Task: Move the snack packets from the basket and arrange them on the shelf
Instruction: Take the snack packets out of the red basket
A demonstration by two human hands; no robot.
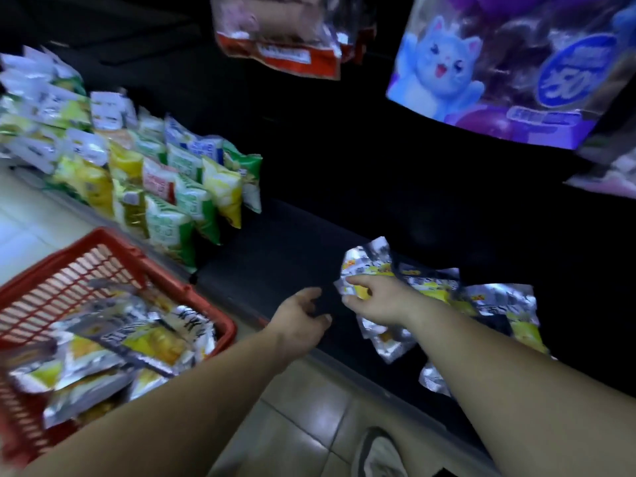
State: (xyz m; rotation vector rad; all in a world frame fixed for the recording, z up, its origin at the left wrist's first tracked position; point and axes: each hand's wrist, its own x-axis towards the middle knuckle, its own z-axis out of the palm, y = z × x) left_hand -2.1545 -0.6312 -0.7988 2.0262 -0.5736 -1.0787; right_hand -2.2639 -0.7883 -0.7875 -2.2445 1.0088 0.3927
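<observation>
A red plastic basket (165, 270) sits on the floor at the lower left, holding several silver, black and yellow snack packets (137, 342). On the dark bottom shelf (275, 256), several packets of the same kind (495, 301) lie in a loose pile at the right. My right hand (375, 299) rests on the leftmost packet (364, 263) of that pile, thumb and fingers pinching its edge. My left hand (303, 320) hovers over the shelf's front edge between basket and pile, fingers apart and curled, holding nothing.
Rows of green, yellow and white snack bags (179, 197) stand on the shelf at the left. A red-and-clear bag (285, 39) and a purple bag with a blue cat (499, 63) hang above. Tiled floor (299, 432) and a shoe (378, 452) lie below.
</observation>
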